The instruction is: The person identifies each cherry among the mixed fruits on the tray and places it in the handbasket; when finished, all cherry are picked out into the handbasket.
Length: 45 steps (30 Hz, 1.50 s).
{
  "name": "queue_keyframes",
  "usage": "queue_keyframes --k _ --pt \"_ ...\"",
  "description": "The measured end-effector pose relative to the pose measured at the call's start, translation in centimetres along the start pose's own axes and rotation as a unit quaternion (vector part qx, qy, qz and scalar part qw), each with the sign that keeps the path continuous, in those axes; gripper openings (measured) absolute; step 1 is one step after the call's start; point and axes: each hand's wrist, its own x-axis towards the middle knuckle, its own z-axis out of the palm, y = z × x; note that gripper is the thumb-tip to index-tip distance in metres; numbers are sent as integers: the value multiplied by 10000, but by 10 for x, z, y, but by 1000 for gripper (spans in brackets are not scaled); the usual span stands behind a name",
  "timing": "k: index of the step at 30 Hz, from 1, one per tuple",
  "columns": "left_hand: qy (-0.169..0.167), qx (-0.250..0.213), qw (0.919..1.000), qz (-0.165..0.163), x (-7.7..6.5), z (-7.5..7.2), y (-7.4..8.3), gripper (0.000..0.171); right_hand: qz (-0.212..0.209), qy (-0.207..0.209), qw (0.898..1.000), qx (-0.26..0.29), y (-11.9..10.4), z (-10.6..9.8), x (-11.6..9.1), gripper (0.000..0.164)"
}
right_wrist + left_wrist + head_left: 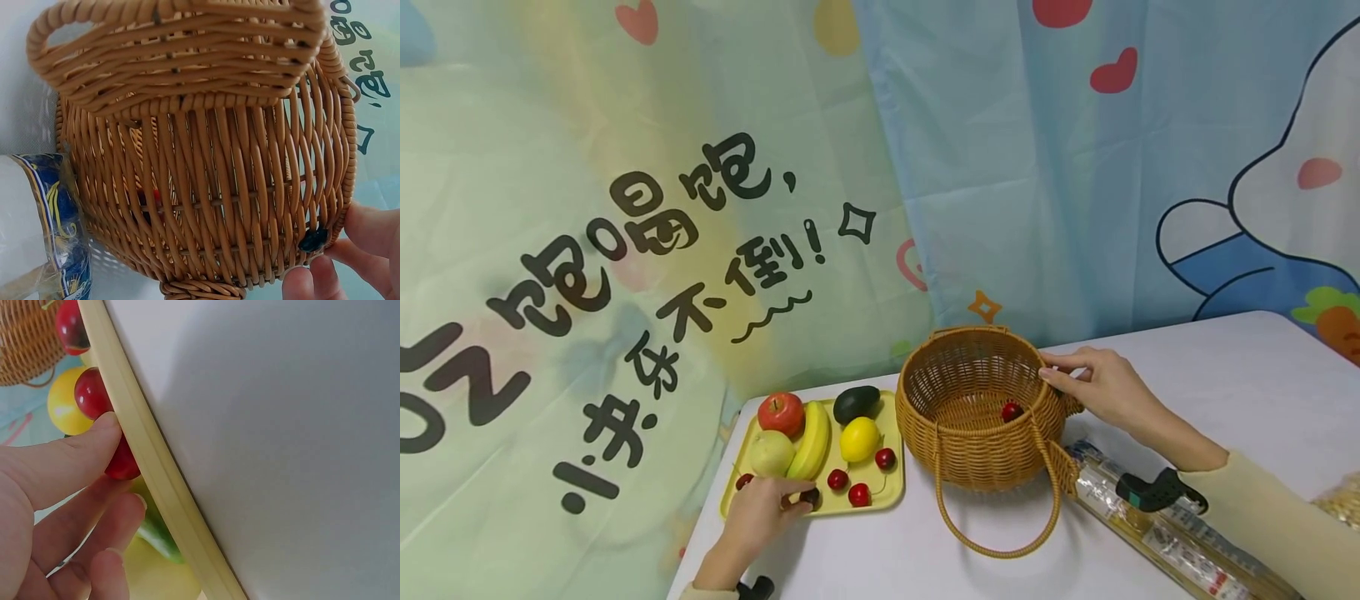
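My left hand [762, 518] reaches over the front of a yellow tray [891, 492] and pinches a dark red cherry [123, 459] between thumb and fingers; the fruit is still low, by the rim. Several more cherries [860, 495] lie in the tray around it. A round wicker basket [985, 458] stands right of the tray, its looped handle folded down in front. One cherry [1012, 412] is inside. With my right hand [1108, 387] I grip the basket's right rim, thumb and fingers on either side of the wicker.
Also in the tray are a red apple [781, 414], a pale green round fruit [771, 452], a banana [811, 442], a lemon [859, 439] and a dark avocado-like fruit [856, 404]. Clear packages of noodle-like sticks [1157, 533] lie right of the basket. A printed curtain [985, 167] hangs behind.
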Motion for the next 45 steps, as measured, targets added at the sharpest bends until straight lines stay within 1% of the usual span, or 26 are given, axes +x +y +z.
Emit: queue_keyframes --k 6,12,16,18,25,28,30,33,37,40,45 --pt "45 44 10000 50 -1 1 1 21 -24 5 10000 5 1 1 0 51" --pt "34 45 9998 177 -1 1 1 23 -59 39 10000 3 1 1 0 50" --pt "-14 -20 9998 216 -2 -2 2 24 -77 55 10000 7 1 1 0 51" --pt "25 -24 9998 202 -3 -5 2 24 -72 58 10000 19 1 1 0 51" --pt "469 -237 9984 226 -8 -21 7 23 3 52 10000 3 0 1 0 51" --pt "648 -201 9975 200 -8 -30 12 24 24 45 10000 8 0 1 1 53" --pt "784 -158 9965 246 -6 -35 16 25 24 32 10000 26 1 1 1 53" --pt "1044 -222 9934 412 -1 -43 23 28 15 28 10000 29 0 0 1 53" --pt "1345 -423 9873 730 10 -54 33 31 6 41 10000 27 0 -1 2 53" --pt "1412 -447 9838 1008 19 -61 43 31 15 40 10000 17 0 0 2 52" --pt "1392 -331 9779 1525 37 -70 62 30 33 14 10000 9 1 1 1 51"
